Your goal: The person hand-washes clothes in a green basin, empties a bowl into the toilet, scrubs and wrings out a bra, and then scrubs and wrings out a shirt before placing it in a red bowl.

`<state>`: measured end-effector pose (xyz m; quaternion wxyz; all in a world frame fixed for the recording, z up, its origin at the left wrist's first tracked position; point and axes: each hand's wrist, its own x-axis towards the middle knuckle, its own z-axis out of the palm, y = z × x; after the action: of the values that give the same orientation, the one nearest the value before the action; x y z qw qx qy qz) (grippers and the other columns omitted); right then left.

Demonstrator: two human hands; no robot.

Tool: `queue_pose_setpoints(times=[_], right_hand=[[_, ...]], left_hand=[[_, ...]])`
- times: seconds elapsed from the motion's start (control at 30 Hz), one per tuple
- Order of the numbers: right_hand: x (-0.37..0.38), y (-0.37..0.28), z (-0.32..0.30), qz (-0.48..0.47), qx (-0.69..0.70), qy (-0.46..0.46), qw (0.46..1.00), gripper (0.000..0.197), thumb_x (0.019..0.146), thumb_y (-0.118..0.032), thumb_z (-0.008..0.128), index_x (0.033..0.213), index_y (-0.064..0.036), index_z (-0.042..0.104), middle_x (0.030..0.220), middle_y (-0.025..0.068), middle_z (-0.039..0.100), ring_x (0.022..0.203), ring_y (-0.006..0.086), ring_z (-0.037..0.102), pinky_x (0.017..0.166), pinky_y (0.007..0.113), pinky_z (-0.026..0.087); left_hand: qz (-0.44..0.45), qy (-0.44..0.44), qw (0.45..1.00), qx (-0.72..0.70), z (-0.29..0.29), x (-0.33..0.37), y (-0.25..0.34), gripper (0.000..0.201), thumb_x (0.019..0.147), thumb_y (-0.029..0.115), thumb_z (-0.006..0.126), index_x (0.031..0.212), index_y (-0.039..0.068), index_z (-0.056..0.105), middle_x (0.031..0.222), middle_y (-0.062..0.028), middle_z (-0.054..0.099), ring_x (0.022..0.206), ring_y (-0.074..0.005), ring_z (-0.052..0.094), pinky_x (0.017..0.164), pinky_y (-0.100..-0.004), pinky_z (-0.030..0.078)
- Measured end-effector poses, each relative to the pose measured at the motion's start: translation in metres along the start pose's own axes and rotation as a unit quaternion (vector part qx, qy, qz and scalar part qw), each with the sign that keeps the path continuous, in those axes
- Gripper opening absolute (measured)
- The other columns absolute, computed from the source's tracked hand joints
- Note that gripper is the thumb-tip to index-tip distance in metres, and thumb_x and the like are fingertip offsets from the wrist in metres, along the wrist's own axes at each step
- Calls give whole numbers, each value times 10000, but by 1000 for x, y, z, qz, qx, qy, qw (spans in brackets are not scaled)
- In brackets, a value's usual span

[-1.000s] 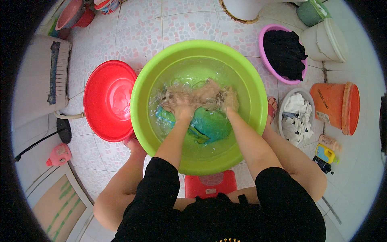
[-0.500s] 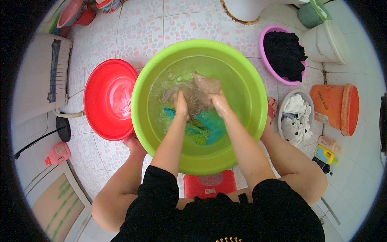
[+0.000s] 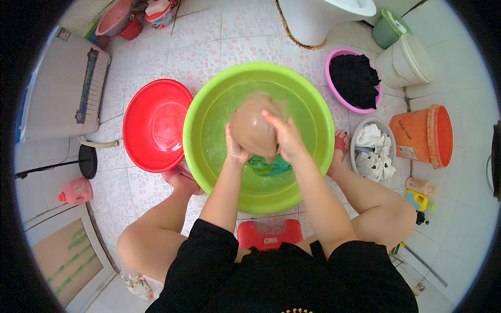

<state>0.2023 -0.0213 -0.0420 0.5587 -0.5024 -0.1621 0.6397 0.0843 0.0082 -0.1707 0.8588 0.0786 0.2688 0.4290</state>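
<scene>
Beige cloth (image 3: 255, 128) between both hands (image 3: 288, 138)

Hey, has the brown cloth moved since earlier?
Yes, upward: against the lime-green basin, the brown cloth has risen from the water, held between left hand and right hand.

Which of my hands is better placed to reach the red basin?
Probably your left hand: it holds the brown cloth from the side nearer the red basin, while your right hand is farther away.

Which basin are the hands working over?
The lime-green basin, the largest: left hand and right hand hold tan cloth above it. The red basin beside it, pink basin and grey basin have no hands over them.
</scene>
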Motion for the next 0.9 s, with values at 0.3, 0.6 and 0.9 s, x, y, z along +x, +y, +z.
queue_pose_setpoints(times=[0.3, 0.6, 0.9], right_hand=[[-30, 15, 20, -312, -418, 6, 853, 597, 630, -371, 711, 1124, -137, 471, 1190, 191, 310, 1105, 369, 362, 862, 422, 397], [-44, 16, 38, -394, -461, 137, 783, 598, 629, -443, 692, 898, 71, 545, 962, 162, 445, 819, 318, 524, 658, 386, 464], [-39, 14, 34, -388, -370, 152, 830, 242, 794, -209, 576, 761, 30, 557, 714, 161, 531, 639, 297, 533, 593, 347, 422]], left_hand=[[-31, -82, 993, -82, 88, -51, 46, 611, 826, 561, 317, 1245, 121, 378, 1231, -105, 424, 1110, -272, 437, 903, -442, 385], [22, -103, 994, 5, 118, -52, 28, 224, 908, 276, 378, 815, 91, 464, 776, -34, 483, 703, -142, 492, 613, -263, 443], [147, 106, 965, 189, 118, -54, 19, 247, 885, 209, 398, 929, -2, 517, 822, -79, 540, 718, -155, 518, 653, -290, 442]])
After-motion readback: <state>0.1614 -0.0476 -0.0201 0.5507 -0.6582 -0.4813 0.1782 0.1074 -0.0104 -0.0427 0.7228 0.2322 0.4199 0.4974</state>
